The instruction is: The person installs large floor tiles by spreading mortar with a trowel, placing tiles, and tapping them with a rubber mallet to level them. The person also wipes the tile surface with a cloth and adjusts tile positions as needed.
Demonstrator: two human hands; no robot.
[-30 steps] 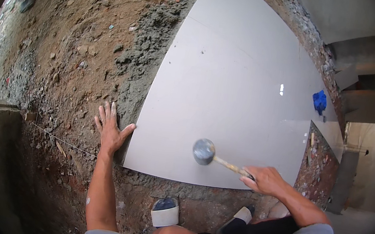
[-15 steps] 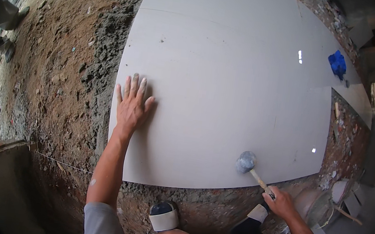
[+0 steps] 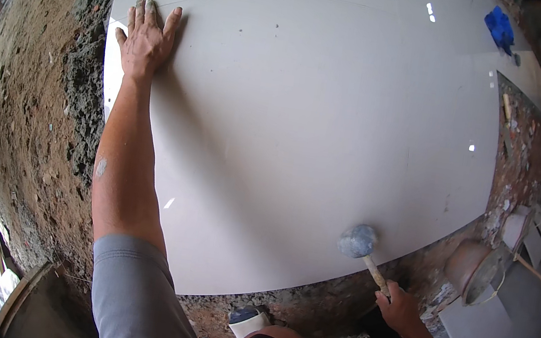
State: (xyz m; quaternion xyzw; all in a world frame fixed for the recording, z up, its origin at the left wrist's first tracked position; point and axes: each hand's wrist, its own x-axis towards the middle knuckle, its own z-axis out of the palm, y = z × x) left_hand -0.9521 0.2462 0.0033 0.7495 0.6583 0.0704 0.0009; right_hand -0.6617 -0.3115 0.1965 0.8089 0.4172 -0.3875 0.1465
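One mallet [image 3: 358, 241] at 4 o'clock, one large pale slab [image 3: 302, 139] dial-centre.
Right hand [image 3: 398, 307] clenched round mallet handle; left hand [image 3: 144, 49] empty, spread wide, palm-down on slab, 10 o'clock.

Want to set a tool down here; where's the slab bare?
The glossy white slab looks bare across its middle, between the left grip and the round grey-headed mallet in the right grip. Crowded: far right, crumpled blue item; near right, the mallet, with a brownish bucket beyond the edge.

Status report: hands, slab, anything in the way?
Left hand spread over pale slab, far left. Right hand gripping mallet. Blue item far right, clear of both hands.
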